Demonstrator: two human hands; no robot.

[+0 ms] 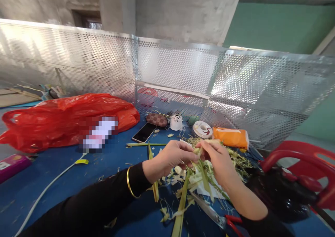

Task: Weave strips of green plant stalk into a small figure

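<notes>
Both hands meet over a heap of cut plant scraps on the blue table. My left hand [176, 157] pinches a pale green leaf strip [205, 177] near its top, thumb and fingers pressed together. From the other side my right hand [216, 157] grips the same strip, whose loose end hangs down. Fingers partly hide the held part. Below lie long green leaf blades [182, 204], shredded scraps [171, 179] and a white sheet under the heap. A red-handled cutting tool [209, 209] with a metal blade rests just in front of my right forearm.
At the back are a dark phone [144, 132], a checkered case [156, 119], white string [176, 122], a tape spool [202, 129] and an orange packet [230, 137]. A red plastic bag [65, 118] lies left; a red chair [300, 160] stands right. Perforated metal panels [178, 62] border the table.
</notes>
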